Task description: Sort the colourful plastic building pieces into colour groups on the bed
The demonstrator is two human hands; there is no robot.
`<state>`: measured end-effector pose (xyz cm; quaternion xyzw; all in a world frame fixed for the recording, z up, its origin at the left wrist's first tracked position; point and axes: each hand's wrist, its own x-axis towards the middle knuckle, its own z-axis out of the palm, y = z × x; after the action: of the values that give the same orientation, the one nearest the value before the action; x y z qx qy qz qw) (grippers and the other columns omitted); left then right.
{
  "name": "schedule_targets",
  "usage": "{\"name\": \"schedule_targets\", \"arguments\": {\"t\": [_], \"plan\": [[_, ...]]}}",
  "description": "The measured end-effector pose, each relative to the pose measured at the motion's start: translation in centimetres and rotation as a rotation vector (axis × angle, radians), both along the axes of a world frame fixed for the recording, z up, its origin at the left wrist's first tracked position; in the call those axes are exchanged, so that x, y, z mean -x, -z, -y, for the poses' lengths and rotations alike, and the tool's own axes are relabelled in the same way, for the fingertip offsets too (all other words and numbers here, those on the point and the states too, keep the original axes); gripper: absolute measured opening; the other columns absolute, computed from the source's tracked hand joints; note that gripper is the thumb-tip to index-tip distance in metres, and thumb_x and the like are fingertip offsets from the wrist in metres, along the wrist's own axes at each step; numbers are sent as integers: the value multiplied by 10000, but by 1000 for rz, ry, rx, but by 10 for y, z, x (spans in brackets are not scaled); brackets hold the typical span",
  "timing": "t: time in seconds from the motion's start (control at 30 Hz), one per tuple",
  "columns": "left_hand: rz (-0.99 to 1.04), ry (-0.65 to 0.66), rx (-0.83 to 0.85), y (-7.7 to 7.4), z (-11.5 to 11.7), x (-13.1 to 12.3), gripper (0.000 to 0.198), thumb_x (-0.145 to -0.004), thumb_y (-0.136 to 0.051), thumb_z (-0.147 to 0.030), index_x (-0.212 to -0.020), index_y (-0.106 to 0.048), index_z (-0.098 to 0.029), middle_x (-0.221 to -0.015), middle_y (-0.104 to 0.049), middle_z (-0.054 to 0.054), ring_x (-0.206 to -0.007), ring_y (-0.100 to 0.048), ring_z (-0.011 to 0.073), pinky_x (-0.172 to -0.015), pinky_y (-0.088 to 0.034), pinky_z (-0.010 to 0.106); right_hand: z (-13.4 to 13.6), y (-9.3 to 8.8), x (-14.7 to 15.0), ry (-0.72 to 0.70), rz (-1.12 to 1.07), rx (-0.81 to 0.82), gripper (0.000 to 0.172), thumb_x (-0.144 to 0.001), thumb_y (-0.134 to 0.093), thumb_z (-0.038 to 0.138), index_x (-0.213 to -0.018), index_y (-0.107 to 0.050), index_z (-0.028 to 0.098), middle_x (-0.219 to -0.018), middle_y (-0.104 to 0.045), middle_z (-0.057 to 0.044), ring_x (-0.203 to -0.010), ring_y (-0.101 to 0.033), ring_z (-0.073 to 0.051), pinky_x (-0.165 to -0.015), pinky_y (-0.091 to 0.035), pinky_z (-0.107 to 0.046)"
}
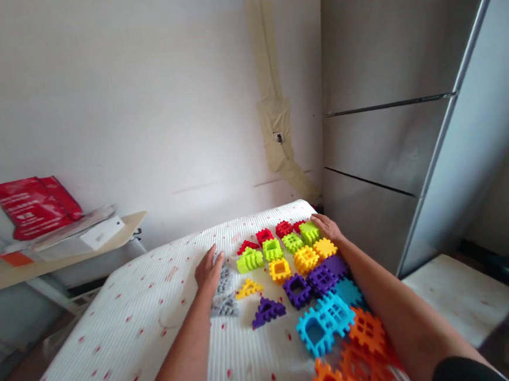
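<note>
Interlocking plastic waffle blocks lie on a white quilted mattress (129, 335), grouped by colour: red (264, 235), lime green (272, 249), yellow (306, 259), purple (297, 290), blue (324, 323) and orange (366, 331). My left hand (208, 271) rests palm down on the mattress, its fingertips beside the grey blocks (223, 305). Below it lie a yellow triangular block (248, 288) and a purple triangular block (267, 313). My right hand (327, 227) lies at the far side of the pile, next to a lime green block (309, 233). Neither hand holds anything.
A silver-grey cabinet or refrigerator (385, 115) stands along the mattress's right side. A shelf board (66, 258) on the left carries a red package (33, 208) and a white box (101, 233). Behind the mattress rises a white wall with beige tape (275, 118).
</note>
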<state>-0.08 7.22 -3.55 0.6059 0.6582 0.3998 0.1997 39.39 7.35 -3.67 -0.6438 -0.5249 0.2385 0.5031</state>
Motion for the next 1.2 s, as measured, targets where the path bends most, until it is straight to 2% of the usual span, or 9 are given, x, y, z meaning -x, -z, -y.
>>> {"name": "schedule_targets", "arguments": {"t": [0.13, 0.23, 0.47, 0.57, 0.67, 0.73, 0.97, 1.1, 1.2], "plan": [[-139, 86, 57, -3, -6, -37, 483, -807, -453, -479, -1275, -472, -359, -1458, -334, 19, -1356, -231, 275, -1092, -39, 563, -13, -7, 33, -248, 106, 64, 487, -751, -523, 536, -1081, -649, 202, -1187, -614, -63, -1145, -513, -250, -1018, -344, -372], [-196, 182, 117, -7, -4, -53, 528, -786, -462, -538, -1300, -411, -429, -1480, -286, -5, -1365, -189, 305, -1043, 30, 634, -12, -13, 56, -422, 165, 80, 510, -766, -497, 543, -1104, -639, 188, -1195, -604, -75, -1142, -504, -268, -1008, -338, -408], [-207, 373, 177, -17, 4, -49, 629, -703, -539, -605, -1299, -407, -450, -1449, -348, -17, -1360, -119, 400, -995, 64, 677, 1, -19, 74, -502, 102, 107, 487, -731, -539, 519, -1079, -645, 195, -1168, -605, -71, -1094, -522, -266, -973, -365, -416], [-171, 434, 167, -22, 8, -45, 665, -636, -627, -580, -1262, -474, -417, -1423, -394, -1, -1343, -179, 405, -1031, -11, 642, 6, -17, 79, -519, 63, 101, 489, -730, -543, 510, -1075, -645, 178, -1160, -608, -78, -1091, -523, -263, -967, -372, -409], [-116, 512, 131, -24, 13, -40, 613, -605, -675, -527, -1187, -568, -367, -1383, -449, 9, -1316, -287, 331, -1090, -131, 492, 12, -17, 85, -540, -9, 117, 479, -716, -565, 489, -1071, -645, 178, -1142, -621, -75, -1066, -541, -257, -937, -399, -395], [-65, 545, 108, -23, 17, -36, 550, -608, -677, -508, -1128, -621, -335, -1362, -472, 17, -1294, -330, 300, -1093, -175, 433, 16, -17, 90, -533, -76, 130, 485, -701, -587, 480, -1074, -641, 176, -1113, -635, -72, -1033, -560, -255, -905, -422, -389], [178, 548, 88, -15, 34, -23, 441, -612, -663, -493, -945, -709, -207, -1272, -539, 92, -1216, -444, 285, -1063, -286, 389, 29, -24, 127, -536, -324, 162, 477, -617, -660, 419, -1013, -644, 154, -871, -684, -48, -822, -615, -229, -785, -465, -374], [324, 516, 89, -17, 43, -13, 566, -639, -644, -450, -1138, -620, -182, -1192, -602, 98, -1125, -532, 259, -1001, -374, 375, 33, -33, 157, -585, -474, 159, 453, -579, -684, 363, -985, -632, 170, -779, -670, -9, -700, -602, -182, -712, -466, -335], [419, 473, 76, -18, 45, -4, 649, -657, -614, -465, -1224, -548, -155, -1185, -610, 108, -1121, -539, 255, -980, -394, 371, 34, -38, 177, -617, -473, 150, 407, -564, -690, 346, -931, -640, 178, -716, -651, 11, -655, -586, -171, -689, -459, -330]]}}
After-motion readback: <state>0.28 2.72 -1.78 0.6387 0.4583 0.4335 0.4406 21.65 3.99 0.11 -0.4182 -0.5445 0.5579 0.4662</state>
